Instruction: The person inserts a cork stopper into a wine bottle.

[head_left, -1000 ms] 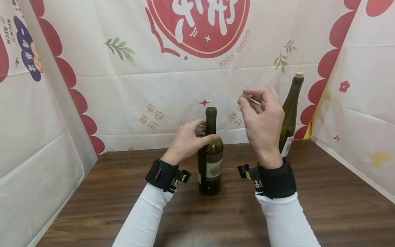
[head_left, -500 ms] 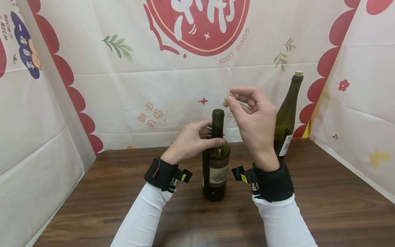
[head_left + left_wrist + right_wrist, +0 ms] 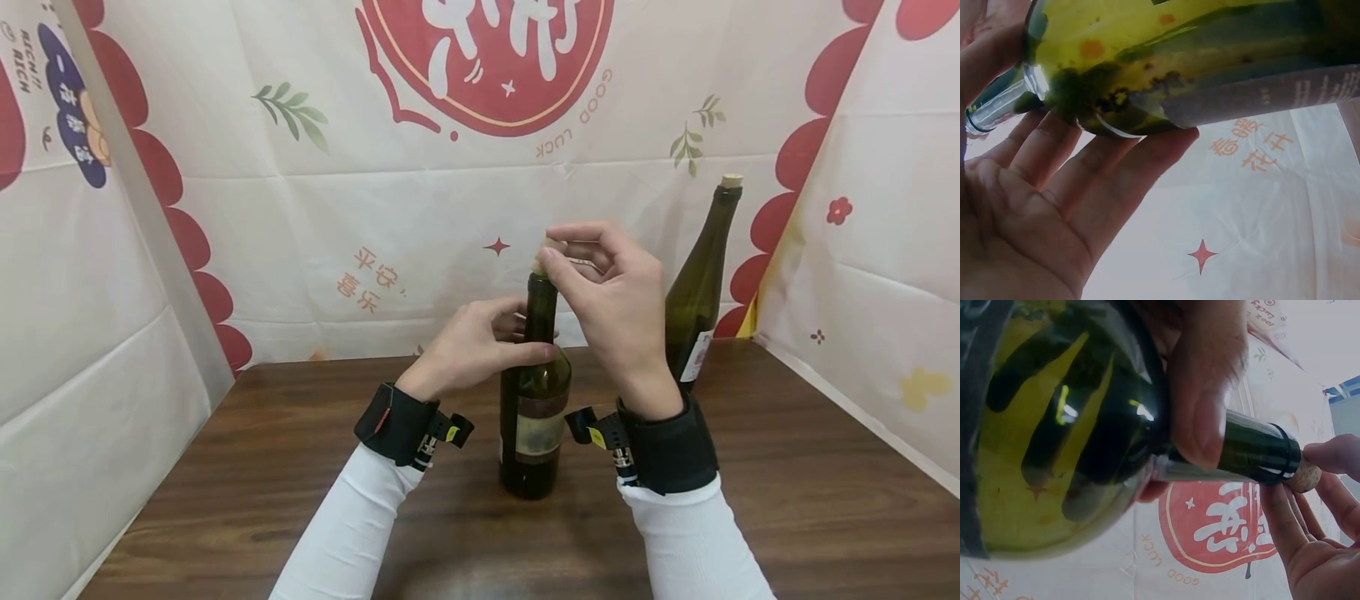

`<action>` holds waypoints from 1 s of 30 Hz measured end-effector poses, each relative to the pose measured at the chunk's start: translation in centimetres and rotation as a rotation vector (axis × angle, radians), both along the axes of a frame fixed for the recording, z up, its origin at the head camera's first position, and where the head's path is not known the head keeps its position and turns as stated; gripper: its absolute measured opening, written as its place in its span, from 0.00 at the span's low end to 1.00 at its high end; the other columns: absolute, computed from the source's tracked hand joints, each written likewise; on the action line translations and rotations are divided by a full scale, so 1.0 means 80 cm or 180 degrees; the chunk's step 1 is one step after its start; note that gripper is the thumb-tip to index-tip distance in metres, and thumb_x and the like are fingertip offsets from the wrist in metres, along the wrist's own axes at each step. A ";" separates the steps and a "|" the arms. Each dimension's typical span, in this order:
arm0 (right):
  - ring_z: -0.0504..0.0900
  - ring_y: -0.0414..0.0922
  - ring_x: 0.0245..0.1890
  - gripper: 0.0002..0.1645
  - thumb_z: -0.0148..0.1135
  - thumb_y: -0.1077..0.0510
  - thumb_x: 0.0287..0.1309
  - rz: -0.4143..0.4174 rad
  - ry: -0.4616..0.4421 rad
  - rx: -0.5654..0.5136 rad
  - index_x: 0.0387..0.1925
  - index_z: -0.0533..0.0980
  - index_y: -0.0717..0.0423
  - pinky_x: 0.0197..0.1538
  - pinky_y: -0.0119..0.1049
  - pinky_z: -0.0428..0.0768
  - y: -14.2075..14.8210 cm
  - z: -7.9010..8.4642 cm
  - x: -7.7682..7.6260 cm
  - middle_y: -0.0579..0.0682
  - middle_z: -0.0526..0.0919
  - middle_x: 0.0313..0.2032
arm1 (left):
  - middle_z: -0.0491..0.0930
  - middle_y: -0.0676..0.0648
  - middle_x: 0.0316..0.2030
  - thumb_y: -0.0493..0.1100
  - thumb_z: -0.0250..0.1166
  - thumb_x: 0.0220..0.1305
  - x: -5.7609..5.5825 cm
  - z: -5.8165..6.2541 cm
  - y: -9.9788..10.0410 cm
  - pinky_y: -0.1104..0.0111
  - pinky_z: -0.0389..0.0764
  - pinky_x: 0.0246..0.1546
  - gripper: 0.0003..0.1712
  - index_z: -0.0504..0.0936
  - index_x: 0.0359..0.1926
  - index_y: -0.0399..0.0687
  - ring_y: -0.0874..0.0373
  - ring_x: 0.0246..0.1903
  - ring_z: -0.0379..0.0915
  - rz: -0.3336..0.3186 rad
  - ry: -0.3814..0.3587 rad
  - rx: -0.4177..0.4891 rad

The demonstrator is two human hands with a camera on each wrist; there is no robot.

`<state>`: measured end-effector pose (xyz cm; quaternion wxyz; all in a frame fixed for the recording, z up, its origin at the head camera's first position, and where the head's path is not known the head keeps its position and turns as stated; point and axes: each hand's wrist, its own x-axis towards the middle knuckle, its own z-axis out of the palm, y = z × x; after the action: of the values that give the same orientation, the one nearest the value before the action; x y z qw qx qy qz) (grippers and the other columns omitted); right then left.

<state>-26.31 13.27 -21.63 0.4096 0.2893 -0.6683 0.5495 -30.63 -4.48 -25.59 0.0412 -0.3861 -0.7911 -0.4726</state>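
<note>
A dark green wine bottle stands on the table with a slight tilt. My left hand grips it at the neck and shoulder, thumb across the front and fingers behind. In the left wrist view, the fingers lie along the glass of the bottle. My right hand pinches a cork between thumb and fingers, right at the bottle's mouth. The right wrist view has the cork's speckled end showing past the rim, with fingertips touching around the neck's top.
Behind my right hand, a second green bottle with a cork in its mouth stands at the back right. The brown wooden table is enclosed by printed white cloth at the back and sides.
My right hand has come left and down, bringing the cork onto the bottle's mouth. The bottle, in my left hand's grip, has shifted right and a little nearer.
</note>
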 end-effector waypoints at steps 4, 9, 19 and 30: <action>0.89 0.46 0.48 0.13 0.71 0.68 0.66 -0.0042 -0.0112 0.0029 0.52 0.84 0.66 0.55 0.36 0.85 0.005 0.001 0.001 0.52 0.89 0.43 | 0.88 0.52 0.49 0.48 0.76 0.68 0.002 0.001 0.000 0.61 0.85 0.51 0.21 0.84 0.59 0.50 0.61 0.52 0.85 0.0011 -0.0017 -0.0014; 0.89 0.45 0.48 0.13 0.70 0.69 0.66 -0.0058 -0.0165 0.0137 0.52 0.84 0.65 0.55 0.36 0.84 0.008 0.001 0.003 0.52 0.89 0.45 | 0.88 0.52 0.49 0.47 0.76 0.68 0.002 0.000 0.000 0.61 0.85 0.51 0.21 0.84 0.59 0.50 0.61 0.51 0.85 -0.0013 -0.0019 0.0002; 0.88 0.44 0.49 0.14 0.70 0.68 0.67 -0.0072 -0.0256 0.0276 0.53 0.83 0.65 0.54 0.33 0.84 0.011 0.002 0.007 0.53 0.90 0.45 | 0.88 0.52 0.49 0.48 0.76 0.68 0.001 -0.002 0.002 0.61 0.85 0.50 0.21 0.84 0.59 0.50 0.61 0.51 0.85 -0.0008 -0.0061 0.0011; 0.87 0.41 0.49 0.14 0.68 0.69 0.68 -0.0196 -0.0172 0.0559 0.54 0.84 0.65 0.57 0.33 0.82 0.012 0.003 0.011 0.52 0.85 0.50 | 0.88 0.52 0.50 0.47 0.75 0.69 0.004 -0.001 0.002 0.61 0.85 0.50 0.20 0.84 0.59 0.50 0.61 0.51 0.85 -0.0036 0.0018 0.0023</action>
<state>-25.45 14.22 -21.40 0.3812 0.2884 -0.7333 0.4835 -30.35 -4.31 -25.70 0.0422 -0.3917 -0.7871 -0.4746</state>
